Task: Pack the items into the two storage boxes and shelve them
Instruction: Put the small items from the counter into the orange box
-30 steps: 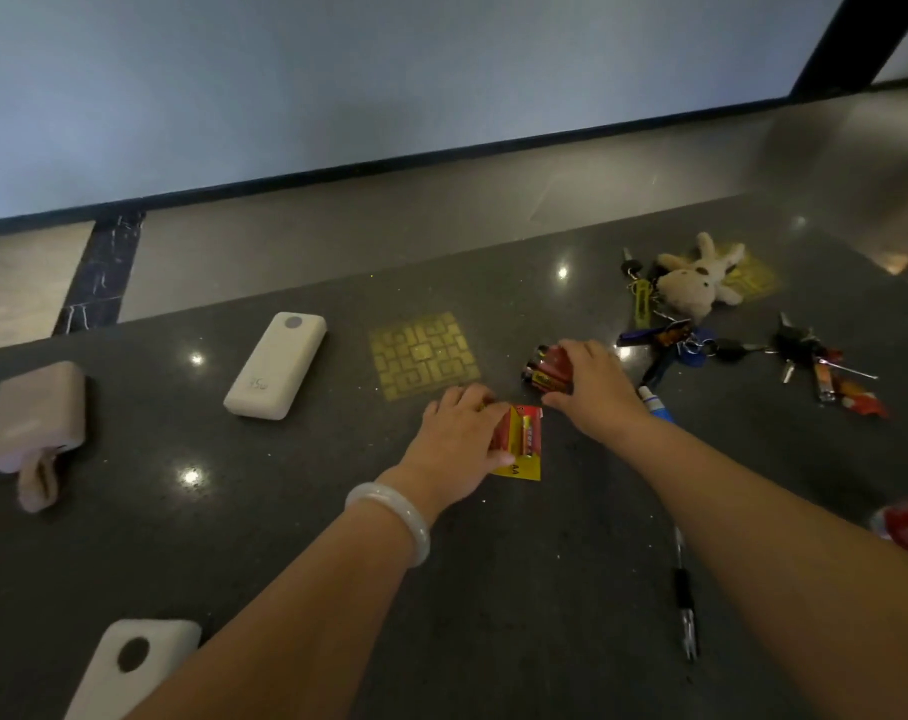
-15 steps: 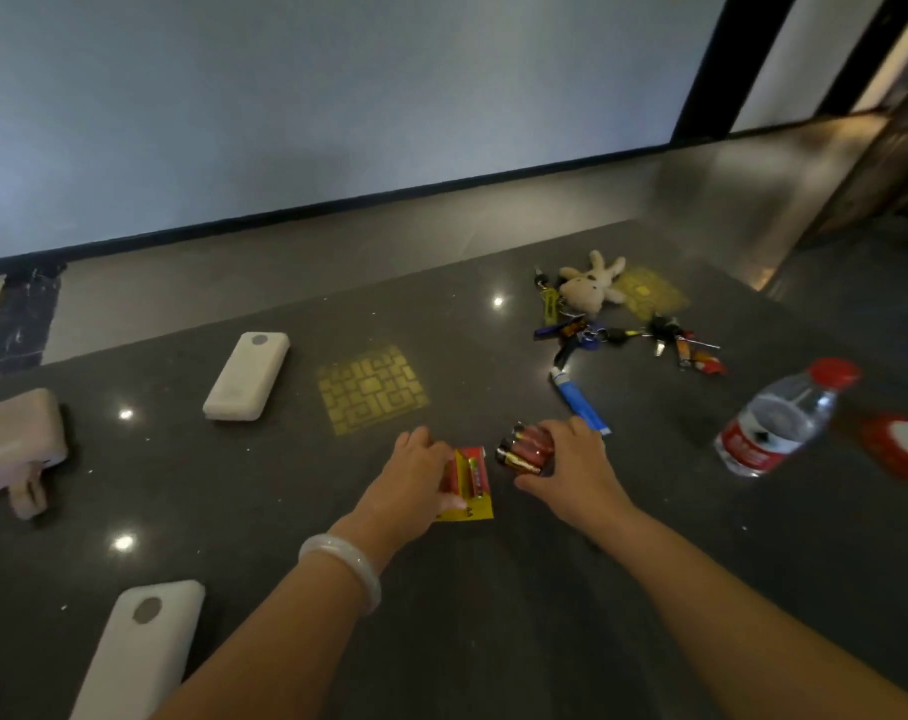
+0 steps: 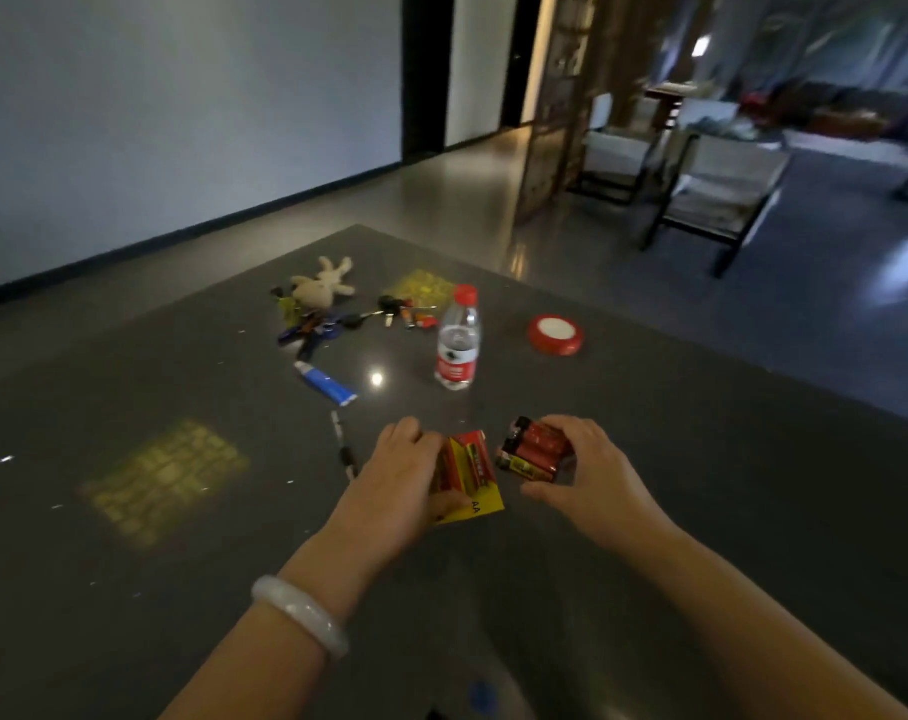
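Note:
My left hand (image 3: 394, 480), with a white bangle on its wrist, grips a red and yellow carded pack of AA batteries (image 3: 475, 478) above the dark table (image 3: 701, 511). Just to its right, my right hand (image 3: 592, 470) holds a shrink-wrapped bundle of red batteries (image 3: 532, 449), fingers curled round it. Both packs are close together near the middle of the table. No storage box is in view.
Farther back lie a blue lighter (image 3: 327, 387), a pen (image 3: 343, 449), a plush rabbit keyring with keys (image 3: 321, 298), more keys (image 3: 405, 314), a water bottle (image 3: 458, 340) and a red round lid (image 3: 554, 335). Chairs (image 3: 717, 194) stand on the floor at the right.
My view has swung right; the power banks have left the frame. Both hands have drawn the battery packs toward me and lifted them off the table.

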A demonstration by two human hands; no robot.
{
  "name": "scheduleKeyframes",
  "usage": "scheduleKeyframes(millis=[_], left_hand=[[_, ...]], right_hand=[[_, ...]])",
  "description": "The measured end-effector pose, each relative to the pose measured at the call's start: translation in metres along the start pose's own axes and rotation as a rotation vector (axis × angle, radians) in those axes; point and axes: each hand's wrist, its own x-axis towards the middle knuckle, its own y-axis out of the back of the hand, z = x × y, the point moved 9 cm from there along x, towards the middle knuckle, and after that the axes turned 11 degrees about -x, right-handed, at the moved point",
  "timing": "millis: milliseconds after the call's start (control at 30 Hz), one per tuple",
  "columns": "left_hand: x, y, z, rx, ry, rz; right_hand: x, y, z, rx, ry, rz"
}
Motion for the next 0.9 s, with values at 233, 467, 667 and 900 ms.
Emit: scheduleKeyframes(millis=[233, 467, 667, 900], left_hand=[[-0.009, -0.07, 0.174, -0.016, -0.198, -0.083], [-0.053, -0.177, 0.351, -0.087, -0.34, -0.211], [-0.09, -0.242, 0.435, -0.158, -0.41, -0.307], [-0.123, -0.309, 0.484, -0.15, -0.518, -0.436]], right_hand=[[-0.126, 0.113, 0.131, -0.057, -0.149, 0.161], [-0.274, 0.208, 0.266, -0.113, -0.344, 0.28], [-0.35, 0.238, 0.352, -0.114, -0.471, 0.32], [-0.38, 0.224, 0.389, -0.005, -0.501, 0.424]])
